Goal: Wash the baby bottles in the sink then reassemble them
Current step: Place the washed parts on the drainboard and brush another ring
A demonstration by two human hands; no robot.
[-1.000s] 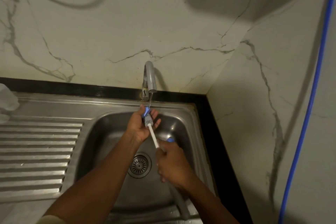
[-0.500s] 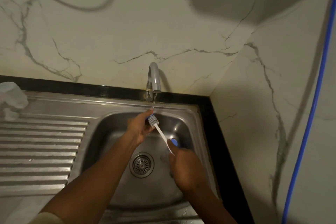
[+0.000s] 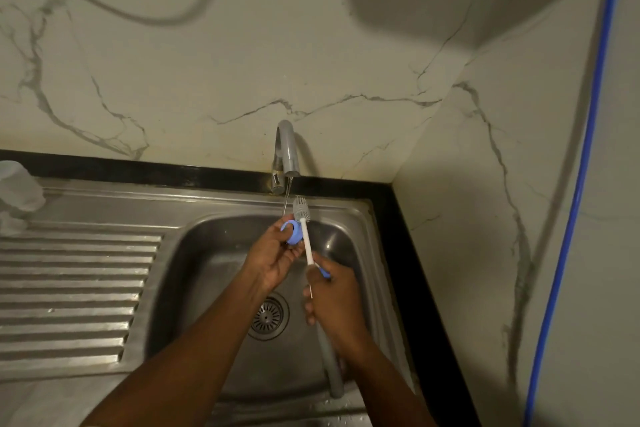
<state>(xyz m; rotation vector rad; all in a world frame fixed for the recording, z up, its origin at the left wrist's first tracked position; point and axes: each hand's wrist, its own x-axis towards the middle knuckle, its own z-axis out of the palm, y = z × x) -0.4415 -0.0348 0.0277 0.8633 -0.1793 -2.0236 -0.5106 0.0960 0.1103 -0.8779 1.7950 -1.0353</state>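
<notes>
Left hand (image 3: 273,260) pinches the blue ring (image 3: 292,234) over the sink (image 3: 207,253), just below the tap's (image 3: 286,149) thin stream. Right hand (image 3: 334,302), nearer me, grips the brush (image 3: 306,243), its head just past the ring. I should turn the ring slowly, scrubbing its inside under the water.

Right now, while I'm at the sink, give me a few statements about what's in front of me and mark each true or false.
1. The left hand holds a blue ring. True.
2. The tap is off. False: a thin stream of water runs from it.
3. The right hand grips the brush. True.
4. The clear bottle is in a hand. False: it sits on the drainboard, left of both hands.
</notes>
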